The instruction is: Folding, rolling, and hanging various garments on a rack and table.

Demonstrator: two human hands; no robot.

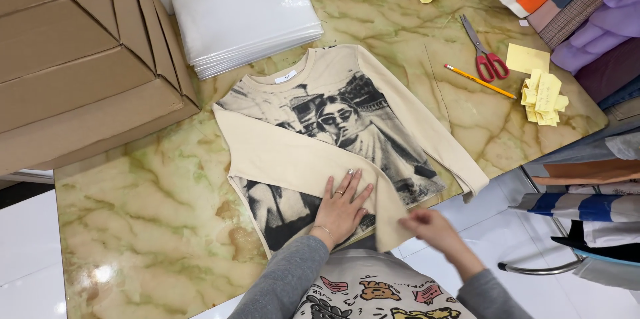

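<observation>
Head | shirt (pixel 333 126) collar away, lengthwise | left hand (pixel 341 207) flat on it | right hand (pixel 427 224) pinches sleeve (pixel 390 216)

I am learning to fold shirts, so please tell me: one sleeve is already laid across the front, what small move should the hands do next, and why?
Probably the right hand should lay the cuff end it pinches flat, because the left hand already presses the folded sleeve onto the beige printed shirt, while that end hangs past the hem at the table edge.
</observation>
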